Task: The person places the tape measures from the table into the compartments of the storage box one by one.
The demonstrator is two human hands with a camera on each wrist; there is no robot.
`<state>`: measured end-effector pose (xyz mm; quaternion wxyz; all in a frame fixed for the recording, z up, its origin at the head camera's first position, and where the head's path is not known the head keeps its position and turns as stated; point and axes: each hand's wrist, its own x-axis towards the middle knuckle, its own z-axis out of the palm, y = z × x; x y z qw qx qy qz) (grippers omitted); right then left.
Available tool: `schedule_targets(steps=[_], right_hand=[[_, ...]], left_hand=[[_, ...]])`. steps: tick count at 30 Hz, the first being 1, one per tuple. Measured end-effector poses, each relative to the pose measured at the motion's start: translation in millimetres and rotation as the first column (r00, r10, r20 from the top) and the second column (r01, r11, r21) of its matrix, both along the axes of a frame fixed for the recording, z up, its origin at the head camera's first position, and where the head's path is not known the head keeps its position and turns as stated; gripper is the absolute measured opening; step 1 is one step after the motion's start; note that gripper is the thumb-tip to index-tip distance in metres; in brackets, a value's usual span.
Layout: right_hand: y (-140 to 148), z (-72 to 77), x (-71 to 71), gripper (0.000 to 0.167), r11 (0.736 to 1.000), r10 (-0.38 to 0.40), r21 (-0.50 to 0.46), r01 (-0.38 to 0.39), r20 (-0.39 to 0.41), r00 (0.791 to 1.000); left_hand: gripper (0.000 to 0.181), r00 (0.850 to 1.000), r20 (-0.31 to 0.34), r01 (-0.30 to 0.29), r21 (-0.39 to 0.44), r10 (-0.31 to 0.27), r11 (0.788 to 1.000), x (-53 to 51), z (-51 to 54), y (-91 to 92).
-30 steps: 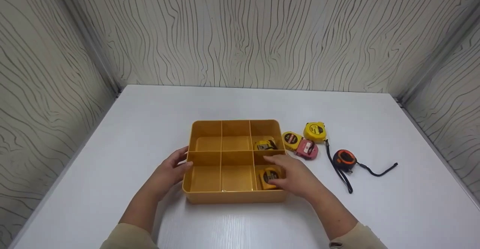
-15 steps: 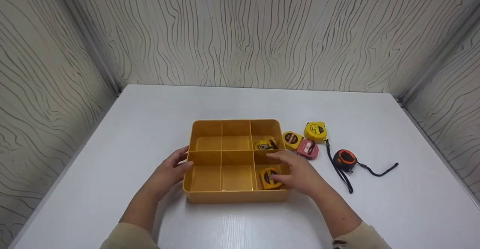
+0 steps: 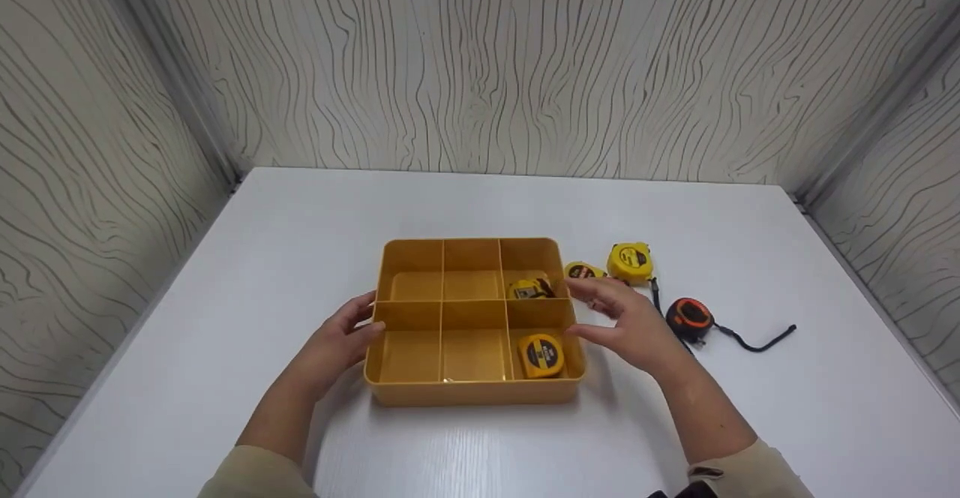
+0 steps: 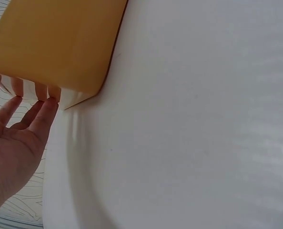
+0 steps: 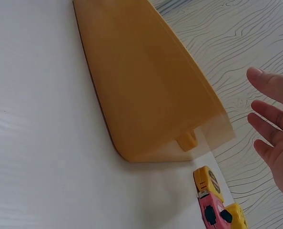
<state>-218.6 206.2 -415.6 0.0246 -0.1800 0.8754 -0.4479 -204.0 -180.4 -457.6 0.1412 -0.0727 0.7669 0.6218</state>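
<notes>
My left hand [image 3: 341,344] rests against the left wall of an orange-yellow divided box [image 3: 472,393], its thumb at the rim. In the left wrist view its extended fingertips touch the box's outer wall [image 4: 60,43]. Beside the box's right wall, my right hand [image 3: 626,325] hovers with fingers and thumb spread, holding nothing. A yellow tape measure [image 3: 541,355] with a dark round label stands in the front right compartment. Another yellow-and-black tape measure [image 3: 531,289] lies in the back right compartment, its lower part behind the divider.
Right of the box lie a yellow tape measure [image 3: 581,271], a pink tape measure [image 5: 213,210] largely behind my hand in the head view, and another yellow one [image 3: 631,262]. A black-and-orange tape measure [image 3: 689,318] with a cord lies farther right. Patterned panels [image 3: 480,70] enclose the white table.
My right hand has drawn back rightward, out of the front right compartment and away from the yellow tape measure, which stays there. The left hand and the box have barely moved.
</notes>
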Motion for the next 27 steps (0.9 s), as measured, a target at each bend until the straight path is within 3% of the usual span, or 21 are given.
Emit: schedule_targets(steps=[8, 15, 27], right_hand=[[15.7, 4.8, -2.6, 0.055, 0.996, -0.063, 0.06, 0.063, 0.005, 0.998], [42.1, 5.9, -8.1, 0.058, 0.989, -0.137, 0.049, 0.137, 0.007, 0.99], [107.1, -6.8, -13.7, 0.068, 0.938, -0.334, 0.101, 0.332, 0.006, 0.942]], left_hand=[[0.059, 1.0, 0.005, -0.004, 0.001, 0.004, 1.0, 1.2, 2.3, 1.1], [0.059, 1.0, -0.005, -0.007, -0.005, 0.007, 1.0, 1.7, 1.6, 1.2], [0.059, 1.0, 0.003, -0.014, -0.004, 0.014, 1.0, 0.0, -1.1, 0.8]])
